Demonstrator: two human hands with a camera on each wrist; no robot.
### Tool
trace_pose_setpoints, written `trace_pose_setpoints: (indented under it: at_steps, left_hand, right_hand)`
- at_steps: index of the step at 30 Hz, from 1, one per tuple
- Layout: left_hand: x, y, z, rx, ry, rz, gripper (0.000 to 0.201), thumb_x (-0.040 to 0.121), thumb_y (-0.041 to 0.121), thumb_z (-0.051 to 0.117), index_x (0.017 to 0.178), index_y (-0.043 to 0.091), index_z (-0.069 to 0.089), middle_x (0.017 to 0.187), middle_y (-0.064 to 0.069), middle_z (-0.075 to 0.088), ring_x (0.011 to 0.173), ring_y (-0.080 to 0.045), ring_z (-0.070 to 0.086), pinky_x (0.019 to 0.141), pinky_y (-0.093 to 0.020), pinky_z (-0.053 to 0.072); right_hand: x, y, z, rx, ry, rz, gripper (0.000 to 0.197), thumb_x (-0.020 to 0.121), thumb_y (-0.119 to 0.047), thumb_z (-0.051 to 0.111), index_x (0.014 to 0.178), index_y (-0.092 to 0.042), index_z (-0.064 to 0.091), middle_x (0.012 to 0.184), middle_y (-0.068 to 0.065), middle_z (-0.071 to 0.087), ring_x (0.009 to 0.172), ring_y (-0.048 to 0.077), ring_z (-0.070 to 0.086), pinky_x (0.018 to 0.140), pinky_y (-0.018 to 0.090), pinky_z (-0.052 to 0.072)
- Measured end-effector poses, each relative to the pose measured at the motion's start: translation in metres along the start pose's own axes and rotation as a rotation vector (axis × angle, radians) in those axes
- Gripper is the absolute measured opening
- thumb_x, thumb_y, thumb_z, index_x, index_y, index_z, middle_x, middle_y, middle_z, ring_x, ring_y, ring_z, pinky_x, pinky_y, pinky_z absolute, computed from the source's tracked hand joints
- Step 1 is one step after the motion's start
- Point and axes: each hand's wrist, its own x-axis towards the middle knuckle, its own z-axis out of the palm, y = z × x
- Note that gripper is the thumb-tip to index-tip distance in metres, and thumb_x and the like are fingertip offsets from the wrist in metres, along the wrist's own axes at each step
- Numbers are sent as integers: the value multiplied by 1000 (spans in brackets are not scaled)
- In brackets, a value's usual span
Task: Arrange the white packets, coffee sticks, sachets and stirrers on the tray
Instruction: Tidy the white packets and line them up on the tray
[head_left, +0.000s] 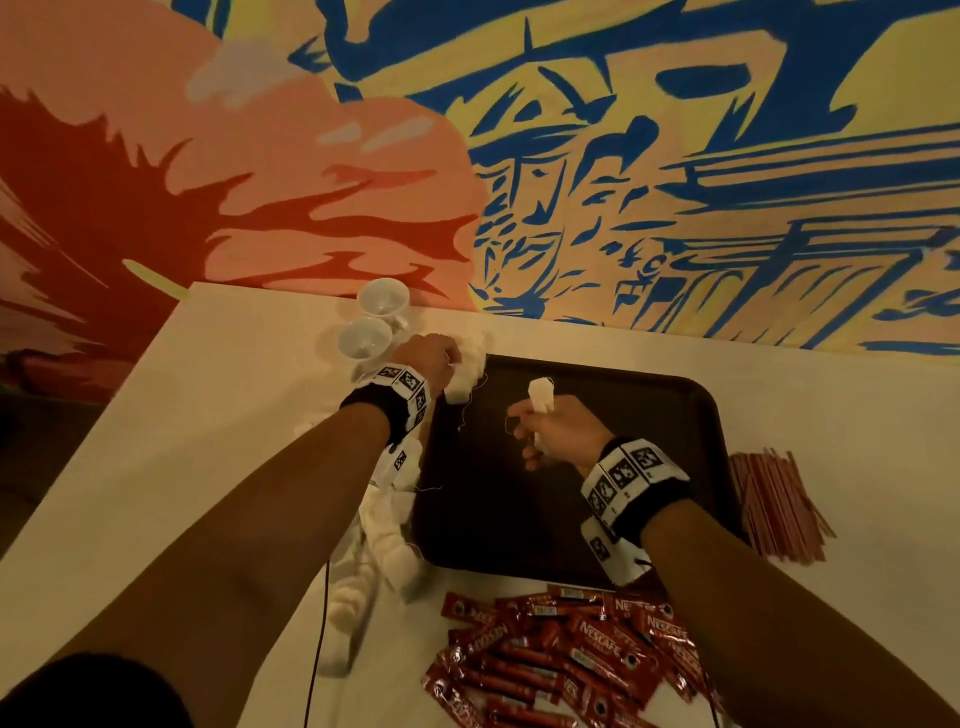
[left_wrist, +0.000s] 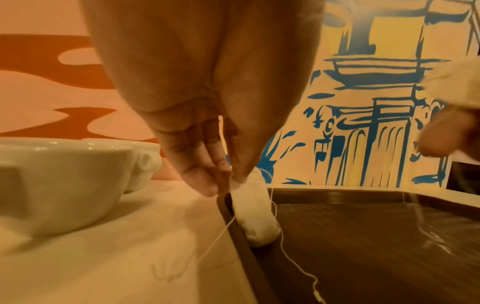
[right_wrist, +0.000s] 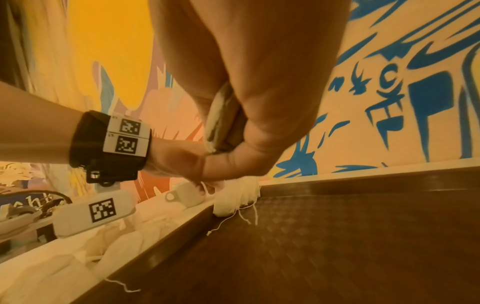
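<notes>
White packets (head_left: 460, 382) pinched in both hands (head_left: 563, 431).

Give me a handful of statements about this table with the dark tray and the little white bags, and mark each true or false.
1. The left hand pinches a white string-tagged packet at the far left corner of the dark brown plastic tray. True.
2. The right hand is empty. False: it grips another white packet above the tray.
3. The red coffee sticks are already on the tray. False: they lie in a heap on the white table, on the near side of the tray.
4. Two white ceramic cups stand on the table beyond the left hand. True.
5. The thin red stirrers lie left of the tray. False: they lie to its right.
</notes>
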Motion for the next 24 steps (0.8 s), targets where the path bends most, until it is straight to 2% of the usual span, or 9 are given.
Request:
trace_pose_setpoints:
  at_steps: [4,7,9,13,16,18,19,22,24]
  left_hand:
    - [5,-7,3,-77,85,-13,14,91,16,49,96,26,58,95,-3,72,83,-22,65,80,-33,51]
    - [6,-16,8,-125,88,-30,20,90,21,62,110,19,61,98,-3,72,91,-23,66,86,-36,53]
    - [6,-22,13,-136,77,-60,31,86,22,72,115,17,61,104,-2,70,97,-22,65,89,-36,53]
    - [7,-30,21,-51,66,-63,34,81,28,78,109,15,62,105,-3,68,100,-23,63,89,-36,52]
    - [9,-29,22,-8,67,-74,30,84,31,74,107,16,63,105,-5,69,102,-25,63,89,-37,51]
    - [11,-27,22,33,70,-65,28,88,32,69,110,15,65,109,-6,68,105,-26,61,88,-35,49]
    - [12,-27,22,45,74,-60,27,90,32,67,111,14,65,112,-6,67,106,-27,61,88,-35,47]
    - [15,-27,24,38,75,-73,26,92,31,64,111,14,66,115,-8,67,108,-27,61,88,-34,46]
    - [16,-28,25,27,78,-84,25,92,30,63,110,13,67,114,-9,67,106,-27,61,87,-35,48]
  right_hand:
    - [37,-15,12,123,59,21,20,106,-7,49,122,-6,60,100,9,60,81,20,63,71,32,61]
    - [61,-25,20,233,75,19,13,108,-6,44,109,-7,57,89,6,57,73,17,57,66,26,55]
    - [76,-29,26,249,92,4,21,109,-8,39,94,-10,54,83,6,55,72,19,56,62,24,56]
    - [99,-27,36,7,151,-46,29,105,-11,47,76,-16,51,91,12,61,90,28,61,92,44,56]
    - [107,-31,38,-196,158,-28,28,97,-4,55,72,-14,50,90,11,58,90,27,58,80,35,50]
    - [110,-34,38,-279,152,-48,14,96,-4,56,82,-6,58,92,9,58,85,24,57,74,30,49]
    - [111,-33,40,-283,130,-55,8,97,-4,55,95,-2,62,96,11,59,88,25,57,78,33,53]
    - [115,-34,45,-128,113,-13,31,101,-6,50,127,8,59,120,26,63,104,31,62,101,43,54]
    - [118,-34,44,-183,155,30,37,103,-14,53,134,7,55,134,23,60,121,36,59,103,36,49]
